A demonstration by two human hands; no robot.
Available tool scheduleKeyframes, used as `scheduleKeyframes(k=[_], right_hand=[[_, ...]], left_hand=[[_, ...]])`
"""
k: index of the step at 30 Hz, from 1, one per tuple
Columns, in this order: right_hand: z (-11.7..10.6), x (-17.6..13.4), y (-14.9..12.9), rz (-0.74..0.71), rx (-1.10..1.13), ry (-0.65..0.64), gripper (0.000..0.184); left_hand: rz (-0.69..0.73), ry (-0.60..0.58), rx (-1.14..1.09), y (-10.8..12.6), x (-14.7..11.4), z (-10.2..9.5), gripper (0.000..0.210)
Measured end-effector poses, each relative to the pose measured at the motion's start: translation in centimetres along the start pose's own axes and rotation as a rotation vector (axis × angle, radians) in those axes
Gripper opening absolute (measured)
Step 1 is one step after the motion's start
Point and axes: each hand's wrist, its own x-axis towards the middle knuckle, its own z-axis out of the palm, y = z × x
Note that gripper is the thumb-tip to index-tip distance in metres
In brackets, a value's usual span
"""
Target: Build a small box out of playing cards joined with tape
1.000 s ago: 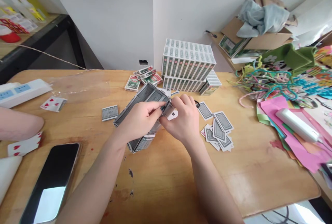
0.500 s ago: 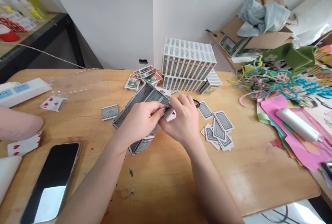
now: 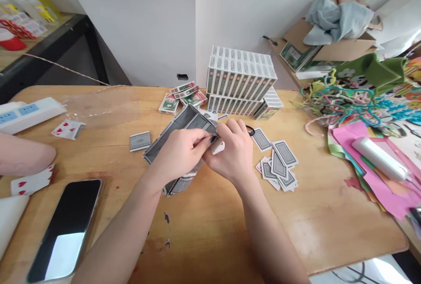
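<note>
One card structure (image 3: 195,121), two hands at a single end

In the head view, the only one there is, the grey-patterned structure slants under and beyond the left hand (image 3: 184,148), its far end running up to where both hands meet. That left hand has thumb and forefinger pressed tip to tip on the end's edge; something dark sits at the fingertips, too small for me to make out. The right hand (image 3: 232,150) is curled, thumb below and fingers above, around the same end, with a white-faced card (image 3: 219,146) peeping from its grip.

What worries me, watching, is that end. Pull the hands against each other and the folded cards could crease or slip apart. The body lies tilted, and I can't tell whether the desk (image 3: 197,240) bears its weight; if not, it could twist on that one grip. Loose cards (image 3: 279,165) lie just right of the right hand, a black loop (image 3: 251,131) right beside its knuckles, so a careless swing outward could scatter or snag them. Beyond both hands, a wall of card boxes (image 3: 241,73) could topple if knocked.
</note>
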Motion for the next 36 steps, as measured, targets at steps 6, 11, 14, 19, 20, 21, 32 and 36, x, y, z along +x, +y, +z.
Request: scheduleKeyframes(k=[6,11,14,19,20,21,32,36], right_hand=[[-0.2,0.2,0.4,0.004,0.094,-0.054,0.021],[-0.3,0.2,0.7,0.025,0.296,-0.092,0.031],[-0.2,0.2,0.7,0.023,0.311,-0.075,0.031],[0.4,0.2,0.7,-0.071,0.269,-0.002,0.027],[0.5,0.2,0.7,-0.092,0.263,0.017,0.027],[0.7,0.1,0.8,-0.111,0.254,0.034,0.027],[0.6,0.2,1.4,-0.125,0.293,0.050,0.025],[0.2,0.3,1.7,-0.088,0.324,0.001,0.024]], left_hand=[[-0.057,0.079,-0.166,-0.8,0.2,0.3,0.021],[-0.142,0.202,-0.195,-1.6,0.3,-0.4,0.027],[-0.165,0.233,-0.213,-1.7,0.2,-0.9,0.028],[-0.148,0.207,-0.277,-1.6,0.1,-1.1,0.028],[-0.149,0.201,-0.293,-1.5,0.1,-1.1,0.028],[-0.151,0.198,-0.307,-1.5,0.1,-1.0,0.028],[-0.170,0.133,-0.440,-1.3,0.4,-1.2,0.028],[-0.215,0.076,-0.508,-1.9,0.6,-1.1,0.034]])
